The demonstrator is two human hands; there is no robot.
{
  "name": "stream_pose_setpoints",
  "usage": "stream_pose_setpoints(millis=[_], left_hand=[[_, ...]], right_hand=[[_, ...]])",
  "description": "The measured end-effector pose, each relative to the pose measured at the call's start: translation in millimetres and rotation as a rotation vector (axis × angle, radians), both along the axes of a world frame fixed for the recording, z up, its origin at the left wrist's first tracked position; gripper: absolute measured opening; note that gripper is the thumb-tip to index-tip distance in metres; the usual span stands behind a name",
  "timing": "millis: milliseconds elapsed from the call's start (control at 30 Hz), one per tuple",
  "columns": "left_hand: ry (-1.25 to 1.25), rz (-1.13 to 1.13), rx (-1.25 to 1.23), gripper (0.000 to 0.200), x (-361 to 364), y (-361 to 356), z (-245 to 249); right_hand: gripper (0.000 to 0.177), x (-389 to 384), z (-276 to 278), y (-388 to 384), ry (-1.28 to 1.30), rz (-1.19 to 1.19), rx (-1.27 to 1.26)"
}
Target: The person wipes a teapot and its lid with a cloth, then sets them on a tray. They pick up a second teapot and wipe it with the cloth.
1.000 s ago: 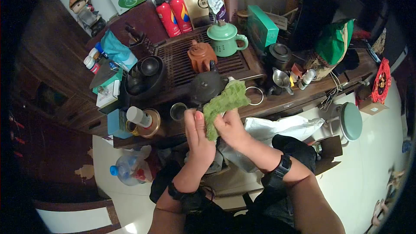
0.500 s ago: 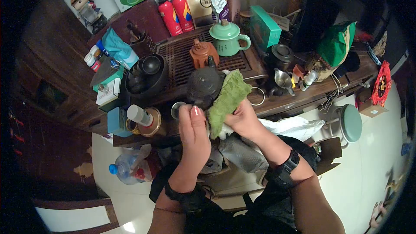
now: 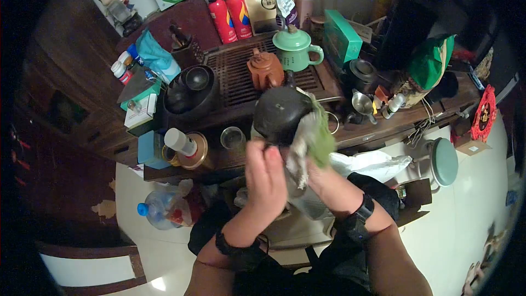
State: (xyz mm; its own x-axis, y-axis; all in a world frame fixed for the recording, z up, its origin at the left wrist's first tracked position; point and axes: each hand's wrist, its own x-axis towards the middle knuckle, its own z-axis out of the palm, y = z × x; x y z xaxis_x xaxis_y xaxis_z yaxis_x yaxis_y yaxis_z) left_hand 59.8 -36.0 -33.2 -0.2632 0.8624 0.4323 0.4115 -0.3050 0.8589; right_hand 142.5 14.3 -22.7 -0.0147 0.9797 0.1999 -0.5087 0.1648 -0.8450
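My left hand [image 3: 264, 183] is closed at the near side of a dark, rounded teapot [image 3: 282, 114], its fingers together; the grip point is partly hidden. The pot is held up above the table's front part, its spout pointing away from me. In my right hand [image 3: 323, 183] is a green and whitish cloth [image 3: 323, 134], bunched against the right side of the pot. That hand's fingers are mostly behind the cloth. Left of the pot stands a small clear glass [image 3: 233, 138]. Behind it, an orange-brown clay teapot [image 3: 265, 70] sits on the slatted tea tray [image 3: 230, 68].
A pale green lidded mug [image 3: 293, 52] stands on the tray. At left are a black bowl [image 3: 189, 96] with smaller bowls and a white-capped container [image 3: 181, 142]. A metal pitcher [image 3: 361, 103] is at right. Two red canisters [image 3: 230, 16] stand at the back.
The dark teapot and both hands have shifted to the right in view, and the pot looks turned. The cloth has folded over, showing its whitish side. The clear glass is more exposed.
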Motion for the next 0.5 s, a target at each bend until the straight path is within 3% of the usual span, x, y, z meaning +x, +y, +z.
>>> stream_pose_setpoints(millis=[33,67,133,333,367,500], left_hand=[[0.002,-0.043,0.007,0.024,5.9,-1.6,0.2],[0.006,-0.087,0.012,0.023,9.7,-3.4,0.9],[0.051,-0.096,0.014,0.022,11.7,-4.2,-2.4],[-0.056,-0.156,-0.063,0.021,9.4,-1.7,1.6],[-0.121,-0.171,-0.117,0.023,8.6,-2.2,4.2],[-0.260,-0.236,-0.122,0.024,3.0,2.7,5.8]], right_hand=[[0.034,-2.6,-7.5,-1.3,0.244,-0.016,-0.158],[0.042,-3.5,-13.2,-0.3,0.272,-0.024,-0.178],[0.041,4.0,-18.5,6.3,0.474,0.182,-0.339],[0.047,24.3,0.2,24.4,0.731,0.561,-0.447],[0.048,30.2,-10.6,27.7,0.824,0.735,-0.365],[0.051,28.6,-10.7,34.8,0.745,0.565,-0.534]])
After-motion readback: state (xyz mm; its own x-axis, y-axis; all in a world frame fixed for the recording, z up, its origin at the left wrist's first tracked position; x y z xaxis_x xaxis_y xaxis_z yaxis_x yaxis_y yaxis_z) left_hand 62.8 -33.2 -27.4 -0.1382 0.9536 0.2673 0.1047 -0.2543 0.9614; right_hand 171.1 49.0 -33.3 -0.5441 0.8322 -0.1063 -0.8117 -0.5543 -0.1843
